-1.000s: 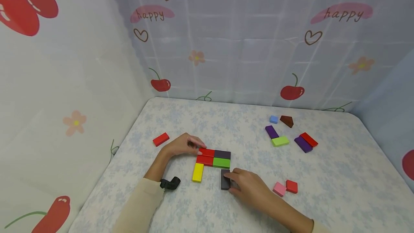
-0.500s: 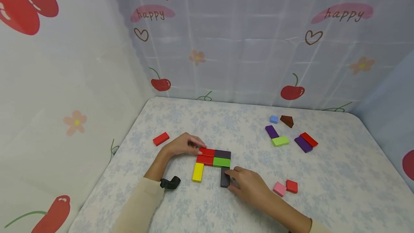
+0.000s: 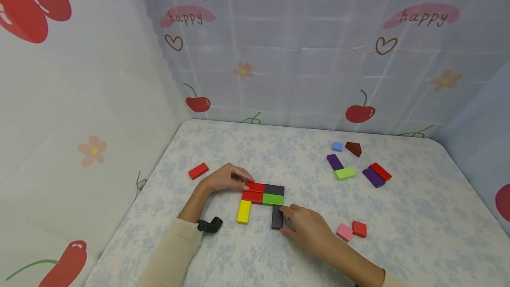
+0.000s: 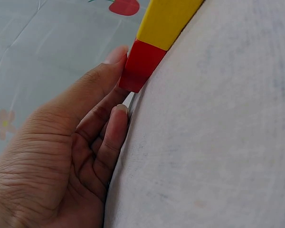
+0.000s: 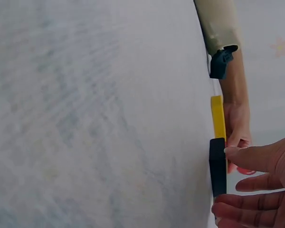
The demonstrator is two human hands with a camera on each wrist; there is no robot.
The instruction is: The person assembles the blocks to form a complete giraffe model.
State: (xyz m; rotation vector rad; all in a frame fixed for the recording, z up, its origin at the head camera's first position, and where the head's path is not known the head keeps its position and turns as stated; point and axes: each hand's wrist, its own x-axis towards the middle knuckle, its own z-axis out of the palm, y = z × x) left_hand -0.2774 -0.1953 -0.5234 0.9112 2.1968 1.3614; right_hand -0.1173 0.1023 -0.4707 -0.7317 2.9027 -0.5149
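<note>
Small coloured wooden blocks lie flat on the table. Two red blocks, the far one (image 3: 256, 188) and the near one (image 3: 252, 197), sit against a dark block (image 3: 274, 190) and a green block (image 3: 273, 199). A yellow block (image 3: 244, 212) extends toward me from the left side. My left hand (image 3: 225, 178) holds the far red block at its left corner, the thumb and a finger against its edges. With thumb and fingers, my right hand (image 3: 308, 227) grips a black block (image 3: 277, 217), standing lengthwise right at the green block's near edge. The right wrist view shows the black block (image 5: 218, 166) beside the thumb.
A loose red block (image 3: 198, 171) lies far left. At right are a pink block (image 3: 344, 232), a small red block (image 3: 359, 229), and farther back purple (image 3: 373, 178), lime (image 3: 345, 174), blue (image 3: 337, 147) and brown (image 3: 353, 149) blocks. A printed curtain (image 3: 295, 87) encloses the table.
My right hand has slid the black block away from me, closing the gap to the green block. My left hand has stayed at the far red block.
</note>
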